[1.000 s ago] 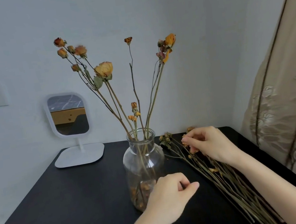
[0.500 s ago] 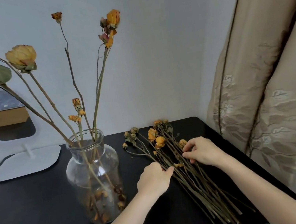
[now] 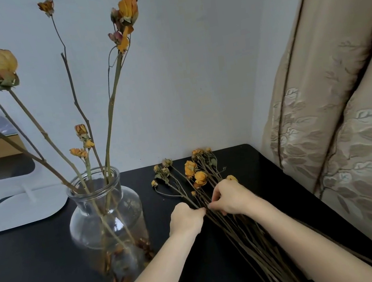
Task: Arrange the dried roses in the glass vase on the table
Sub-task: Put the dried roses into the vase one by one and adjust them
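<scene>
A clear glass vase (image 3: 105,215) stands on the black table (image 3: 31,272), left of centre, and holds several tall dried roses (image 3: 127,7) with loose petals at its bottom. To its right a bundle of dried roses (image 3: 196,173) lies flat, heads toward the wall, stems toward me. My left hand (image 3: 185,218) pinches stems at the bundle's left side. My right hand (image 3: 231,198) lies on the stems just beside it, fingers curled round some of them. The two hands nearly touch.
A white stand mirror (image 3: 1,168) sits at the back left of the table against the grey wall. A beige patterned curtain (image 3: 336,118) hangs close along the table's right edge. The table's front right corner lies near the stem ends.
The view has swung right and closer. My left hand has moved from beside the vase to the bundle's stems, and my right hand has slid down the stems to meet it.
</scene>
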`<state>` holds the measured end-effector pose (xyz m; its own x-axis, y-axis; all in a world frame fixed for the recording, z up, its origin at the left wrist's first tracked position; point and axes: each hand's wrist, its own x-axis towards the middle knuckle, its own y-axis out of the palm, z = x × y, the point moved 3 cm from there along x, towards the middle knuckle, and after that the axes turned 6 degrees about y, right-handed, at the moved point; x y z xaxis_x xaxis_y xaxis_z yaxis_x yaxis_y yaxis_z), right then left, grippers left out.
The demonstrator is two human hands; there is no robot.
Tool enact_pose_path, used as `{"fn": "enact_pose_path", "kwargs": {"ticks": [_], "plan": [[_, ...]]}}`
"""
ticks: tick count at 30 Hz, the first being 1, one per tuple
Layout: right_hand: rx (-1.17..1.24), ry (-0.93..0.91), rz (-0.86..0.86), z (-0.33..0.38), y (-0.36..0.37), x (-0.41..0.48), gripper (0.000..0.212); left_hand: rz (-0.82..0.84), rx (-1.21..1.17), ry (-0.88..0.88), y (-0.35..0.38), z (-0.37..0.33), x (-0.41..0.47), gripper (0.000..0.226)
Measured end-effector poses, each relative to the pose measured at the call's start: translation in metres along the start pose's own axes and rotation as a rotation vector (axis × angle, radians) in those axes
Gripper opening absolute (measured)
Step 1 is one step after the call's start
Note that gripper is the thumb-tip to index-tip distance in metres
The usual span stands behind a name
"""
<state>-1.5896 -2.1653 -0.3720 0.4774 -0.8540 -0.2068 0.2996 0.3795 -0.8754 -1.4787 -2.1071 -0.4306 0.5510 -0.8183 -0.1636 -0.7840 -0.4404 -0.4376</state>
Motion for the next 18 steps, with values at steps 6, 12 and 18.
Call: {"fn": "enact_pose_path", "kwargs": {"ticks": [6, 12, 18], "plan": [[-0.098, 0.082, 0.016, 0.002, 0.006, 0.004, 0.023, -0.009, -0.032, -0.031, 0.001, 0.004, 0.003, 0.024], [-0.167, 0.102, -0.01, 0.003, 0.008, 0.008, 0.018, -0.051, 0.106, -0.003, 0.003, -0.006, 0.002, 0.034], [-0.13, 0.133, -0.002, 0.0, 0.006, 0.009, 0.029, -0.051, 0.129, -0.037, 0.007, -0.013, -0.001, 0.026]]}}
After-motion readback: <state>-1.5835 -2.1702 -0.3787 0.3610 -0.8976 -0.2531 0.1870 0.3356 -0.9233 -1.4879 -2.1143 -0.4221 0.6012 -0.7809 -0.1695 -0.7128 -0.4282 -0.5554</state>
